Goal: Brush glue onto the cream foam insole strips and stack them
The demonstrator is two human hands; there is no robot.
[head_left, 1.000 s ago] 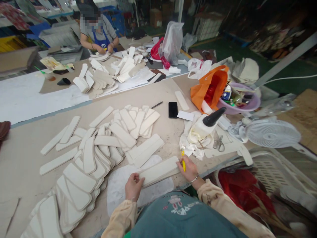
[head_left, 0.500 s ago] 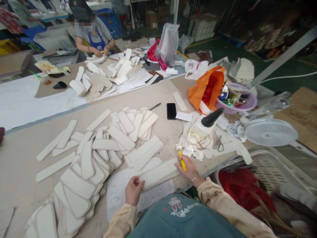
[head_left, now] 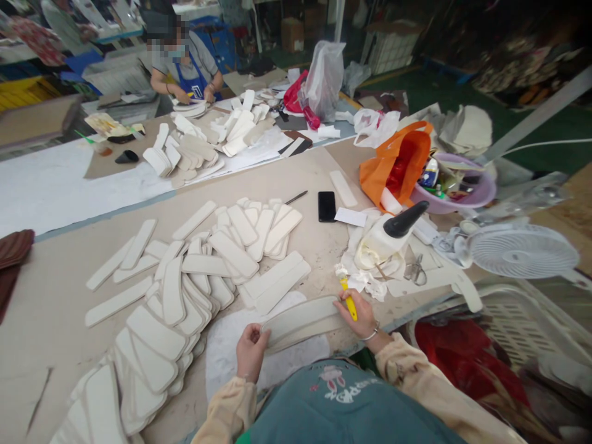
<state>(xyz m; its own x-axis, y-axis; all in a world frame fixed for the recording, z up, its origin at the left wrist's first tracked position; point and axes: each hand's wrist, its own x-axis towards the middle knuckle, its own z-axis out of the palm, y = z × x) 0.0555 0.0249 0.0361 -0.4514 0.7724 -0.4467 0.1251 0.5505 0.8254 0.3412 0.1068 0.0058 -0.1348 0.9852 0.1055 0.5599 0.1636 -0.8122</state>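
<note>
My left hand (head_left: 252,350) pinches the left end of a long off-white strip (head_left: 300,317) with rounded ends. At its other end my right hand (head_left: 359,317) grips the strip too, and keeps a yellow-handled brush (head_left: 350,299) with white paste on its tip in the same hand. The strip bows a little between my hands, above more pale strips on a white sheet (head_left: 226,345). To the left spreads a large overlapping pile of similar strips (head_left: 173,290). A white bottle with a black cone nozzle (head_left: 382,237) lies beyond my right hand.
A black phone (head_left: 326,206), a white card (head_left: 350,217) and scissors (head_left: 416,271) lie on the table. An orange bag (head_left: 393,163), a purple basin (head_left: 481,196) and a white fan (head_left: 522,251) stand at the right. Across the table a co-worker (head_left: 189,74) handles similar pieces.
The strip between my hands has lifted and bowed, showing a grey-edged outline against the strips below. The view has shifted slightly left, bringing brown pieces in at the left edge.
</note>
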